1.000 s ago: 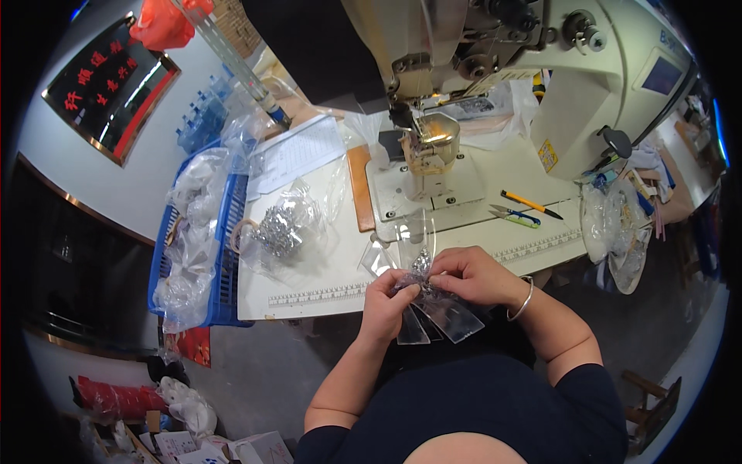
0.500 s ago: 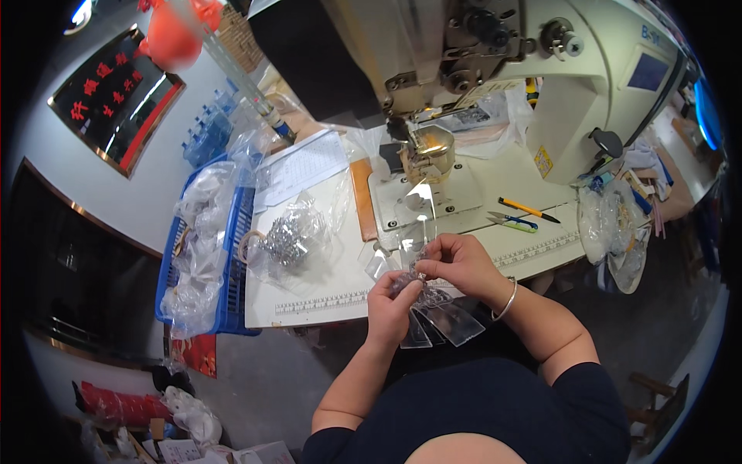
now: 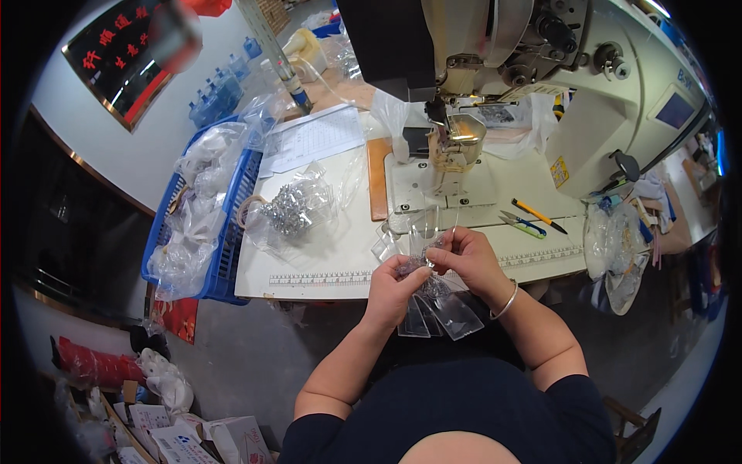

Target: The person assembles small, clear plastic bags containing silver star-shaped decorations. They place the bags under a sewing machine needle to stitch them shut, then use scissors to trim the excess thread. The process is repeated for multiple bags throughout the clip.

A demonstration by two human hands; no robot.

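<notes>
Both my hands meet at the table's front edge over a bunch of clear plastic strips (image 3: 454, 319), which fan out below and above the fingers. My left hand (image 3: 393, 288) is closed round the gathered middle of the bunch, thumb on top. With thumb and fingers pinched together, my right hand (image 3: 470, 261) grips the same spot from the other side. Fingers hide most of the gathered part. Just beyond them stands a white industrial sewing machine (image 3: 587, 147), its needle area above a metal plate (image 3: 402, 182).
On the table's left lie a pile of silvery small pieces on clear plastic (image 3: 290, 213) and a printed sheet (image 3: 313, 143). A blue basket (image 3: 232, 209) of plastic bags stands at the left edge. Thread snips (image 3: 525, 226) and an orange pen (image 3: 539, 216) lie right of the machine plate.
My view has shifted, so the machine appears farther right and more of the floor boxes shows at lower left. Both hands still hold the plastic strips, with their fingers slightly moved.
</notes>
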